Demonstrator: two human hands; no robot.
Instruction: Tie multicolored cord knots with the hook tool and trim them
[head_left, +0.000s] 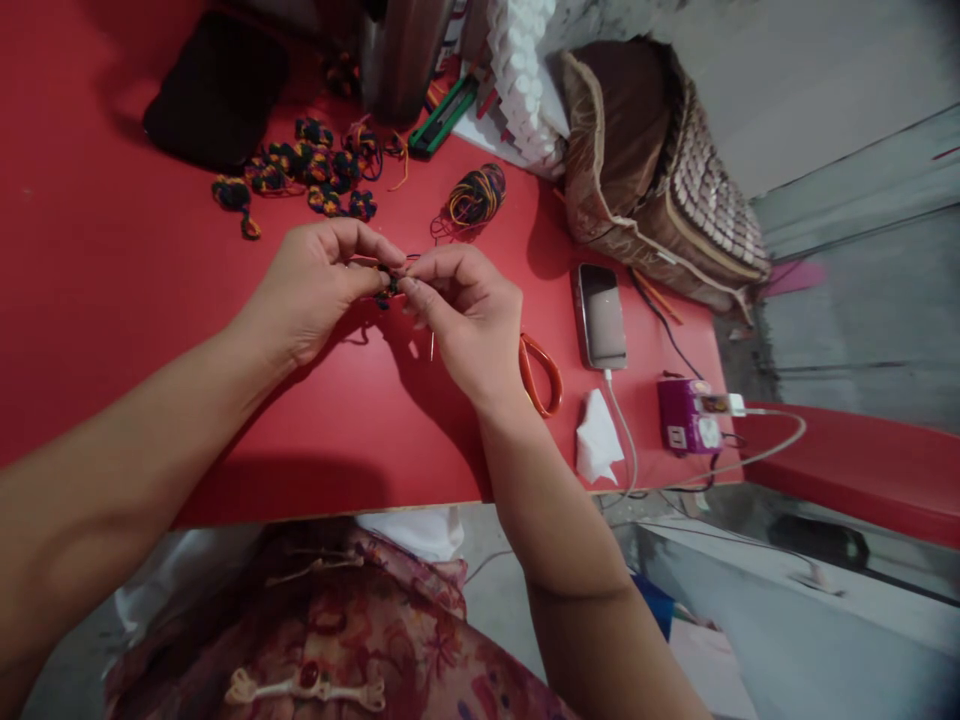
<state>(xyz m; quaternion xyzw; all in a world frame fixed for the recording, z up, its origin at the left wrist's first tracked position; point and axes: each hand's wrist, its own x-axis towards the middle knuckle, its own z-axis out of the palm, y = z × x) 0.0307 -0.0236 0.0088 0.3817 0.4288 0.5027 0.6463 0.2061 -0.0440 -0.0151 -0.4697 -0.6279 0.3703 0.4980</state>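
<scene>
Between my two hands, just above the red table, is a small piece of dark multicoloured yarn work [385,294]. My left hand [319,280] pinches it from the left with thumb and forefinger. From the right, my right hand [469,315] closes thumb and forefinger at its edge, where a strand seems to run. A thin metal shaft, perhaps a crochet hook [432,346], sticks out below the right fingers; its upper part is hidden. Beyond the hands lies a ball of dark, yellow and purple yarn [478,196]. Several finished-looking yarn knots [307,165] lie further left.
On the red table [300,430] are a black flat object [217,90], a green cutter [444,115], orange-handled scissors [541,375], a charging phone [601,318], white tissue [598,440] and a purple power socket box [686,415]. A brown bag [652,170] stands at the back right.
</scene>
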